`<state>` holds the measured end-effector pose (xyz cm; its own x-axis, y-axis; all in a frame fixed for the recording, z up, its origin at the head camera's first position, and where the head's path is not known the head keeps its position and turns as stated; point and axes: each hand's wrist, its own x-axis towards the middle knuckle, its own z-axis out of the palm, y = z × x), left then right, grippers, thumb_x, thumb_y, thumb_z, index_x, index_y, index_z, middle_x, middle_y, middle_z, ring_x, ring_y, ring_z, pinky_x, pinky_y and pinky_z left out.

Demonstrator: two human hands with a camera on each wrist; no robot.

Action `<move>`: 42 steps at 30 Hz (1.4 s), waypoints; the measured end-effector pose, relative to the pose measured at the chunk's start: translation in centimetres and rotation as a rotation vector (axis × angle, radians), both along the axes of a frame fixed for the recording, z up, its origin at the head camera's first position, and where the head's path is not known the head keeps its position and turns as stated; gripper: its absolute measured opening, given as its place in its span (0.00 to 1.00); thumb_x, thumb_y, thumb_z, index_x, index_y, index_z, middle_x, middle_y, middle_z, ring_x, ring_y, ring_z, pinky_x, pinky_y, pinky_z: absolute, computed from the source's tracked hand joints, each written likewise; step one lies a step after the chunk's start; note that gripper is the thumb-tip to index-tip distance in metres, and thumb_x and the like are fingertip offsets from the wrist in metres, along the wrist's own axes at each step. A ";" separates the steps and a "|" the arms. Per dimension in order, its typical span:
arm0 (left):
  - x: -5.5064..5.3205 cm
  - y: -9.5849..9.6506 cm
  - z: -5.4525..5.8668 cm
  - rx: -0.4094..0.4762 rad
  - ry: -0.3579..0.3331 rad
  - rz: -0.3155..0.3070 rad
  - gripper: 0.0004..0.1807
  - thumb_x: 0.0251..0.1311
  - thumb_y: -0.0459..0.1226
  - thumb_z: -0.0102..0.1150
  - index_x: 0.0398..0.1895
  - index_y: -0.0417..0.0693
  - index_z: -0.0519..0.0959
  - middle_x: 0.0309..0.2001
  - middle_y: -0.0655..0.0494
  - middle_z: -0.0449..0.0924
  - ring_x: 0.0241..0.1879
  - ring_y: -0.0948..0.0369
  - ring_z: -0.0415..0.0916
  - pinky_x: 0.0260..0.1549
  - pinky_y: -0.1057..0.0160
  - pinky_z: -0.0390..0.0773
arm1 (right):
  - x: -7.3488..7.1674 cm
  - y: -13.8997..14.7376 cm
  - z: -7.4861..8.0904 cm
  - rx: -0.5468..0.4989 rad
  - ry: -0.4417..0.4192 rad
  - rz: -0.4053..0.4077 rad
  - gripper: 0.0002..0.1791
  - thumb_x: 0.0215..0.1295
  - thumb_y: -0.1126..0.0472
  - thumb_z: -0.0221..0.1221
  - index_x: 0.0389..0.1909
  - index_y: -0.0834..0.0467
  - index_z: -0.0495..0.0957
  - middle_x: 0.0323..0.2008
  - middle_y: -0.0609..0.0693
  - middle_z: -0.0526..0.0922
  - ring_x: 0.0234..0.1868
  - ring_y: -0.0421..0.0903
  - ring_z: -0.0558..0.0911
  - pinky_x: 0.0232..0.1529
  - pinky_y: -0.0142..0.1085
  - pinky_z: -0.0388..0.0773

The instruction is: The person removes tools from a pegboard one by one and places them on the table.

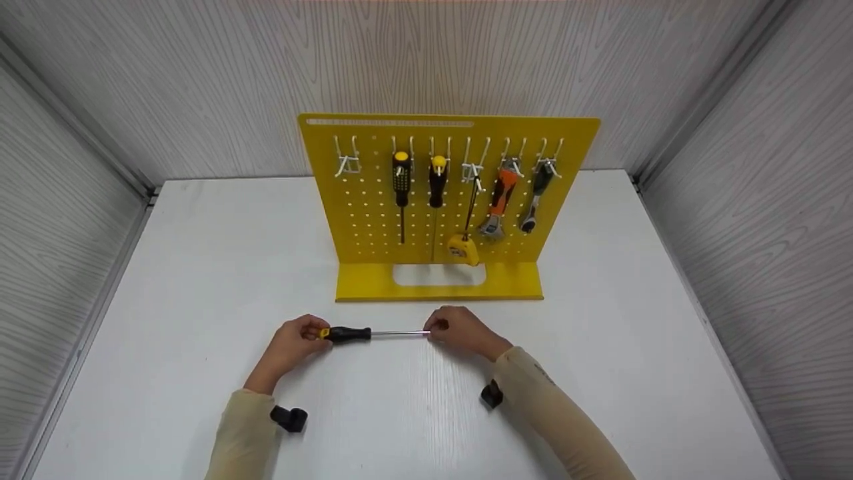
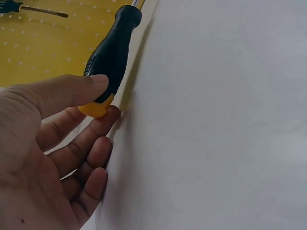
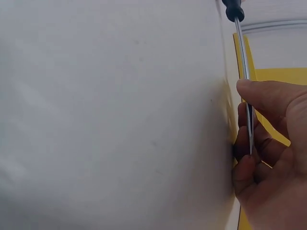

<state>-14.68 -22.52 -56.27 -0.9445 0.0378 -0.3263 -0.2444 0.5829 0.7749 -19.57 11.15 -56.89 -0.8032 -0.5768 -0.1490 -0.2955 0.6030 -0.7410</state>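
A screwdriver [image 1: 350, 335] with a black handle, yellow end and metal shaft lies level between the two hands, in front of the pegboard. My left hand [image 1: 292, 345] pinches the yellow end of its handle; the left wrist view shows the thumb [image 2: 99, 85] across the handle [image 2: 111, 55]. Over on the right, my right hand [image 1: 464, 331] pinches the shaft near the tip. Thumb and fingers close on the shaft [image 3: 243, 52] in the right wrist view, where the flat tip extends past the thumb. Whether the screwdriver touches the table cannot be told.
Behind the hands stands a yellow pegboard [image 1: 373, 233]. On its hooks hang two screwdrivers [image 1: 401, 180] [image 1: 437, 183], a tape measure [image 1: 463, 249], an orange-handled adjustable wrench [image 1: 503, 193] and a dark-handled wrench [image 1: 538, 190]. The leftmost hook [image 1: 346, 163] holds nothing. Walls enclose the white table [image 1: 220, 267].
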 end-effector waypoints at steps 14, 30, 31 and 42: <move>0.3 0.0 -0.3 -0.014 0.054 -0.034 0.13 0.55 0.35 0.67 0.44 0.45 0.79 0.46 0.48 0.80 0.52 0.50 0.73 0.58 0.47 0.69 | 0.1 0.1 -0.2 0.109 0.067 -0.026 0.06 0.61 0.63 0.61 0.35 0.55 0.85 0.32 0.47 0.79 0.35 0.39 0.71 0.42 0.34 0.71; 0.6 -0.2 -0.3 -0.008 0.051 -0.030 0.15 0.56 0.36 0.66 0.47 0.44 0.79 0.48 0.47 0.80 0.52 0.51 0.73 0.57 0.48 0.69 | 0.2 0.3 0.1 0.046 0.014 -0.042 0.06 0.62 0.65 0.59 0.36 0.56 0.84 0.34 0.48 0.81 0.36 0.40 0.73 0.43 0.36 0.73; 0.6 -0.2 -0.3 -0.004 0.047 -0.033 0.15 0.56 0.36 0.66 0.47 0.44 0.79 0.49 0.46 0.80 0.52 0.51 0.73 0.57 0.48 0.69 | 0.2 0.4 0.1 0.031 -0.002 -0.054 0.06 0.62 0.65 0.59 0.36 0.55 0.84 0.35 0.48 0.81 0.36 0.40 0.74 0.43 0.36 0.73; 0.7 -0.8 0.3 0.061 0.058 -0.021 0.22 0.60 0.43 0.64 0.55 0.43 0.76 0.52 0.46 0.78 0.52 0.53 0.74 0.52 0.56 0.74 | -0.5 1.9 0.9 -0.262 -0.182 -0.301 0.13 0.65 0.60 0.61 0.50 0.57 0.79 0.43 0.50 0.82 0.42 0.44 0.77 0.47 0.36 0.75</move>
<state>-13.95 -23.37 -56.00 -0.9604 0.0761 -0.2679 -0.1865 0.5387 0.8216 -20.06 13.04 -55.99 -0.9156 -0.3580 -0.1831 0.0139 0.4268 -0.9042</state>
